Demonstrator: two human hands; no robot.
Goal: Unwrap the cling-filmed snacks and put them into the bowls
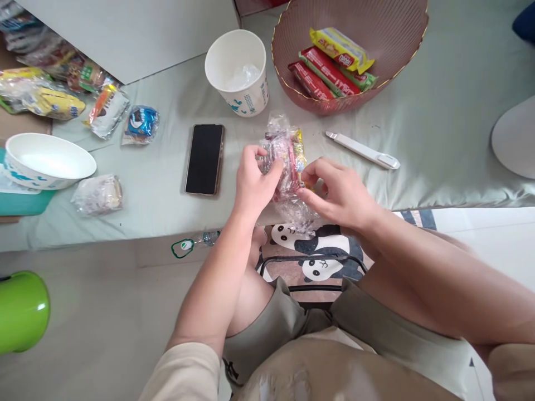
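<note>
Both my hands hold a clear plastic snack packet [286, 156] with red and yellow printing, just above the near edge of the cloth-covered table [438, 111]. My left hand [253, 184] grips the packet's left side with fingers curled round it. My right hand [338, 192] pinches its right side between thumb and fingers. The packet's crumpled lower end hangs below my hands.
A black phone [204, 159] lies left of my hands, a white paper cup [238, 72] behind it. A pink ribbed bowl [401, 44] holds several wrapped bars. A white pen-like tool [363, 150] lies at right. Snack packets [106, 111], a white bowl [45, 161] and a green object [20, 312] are at left.
</note>
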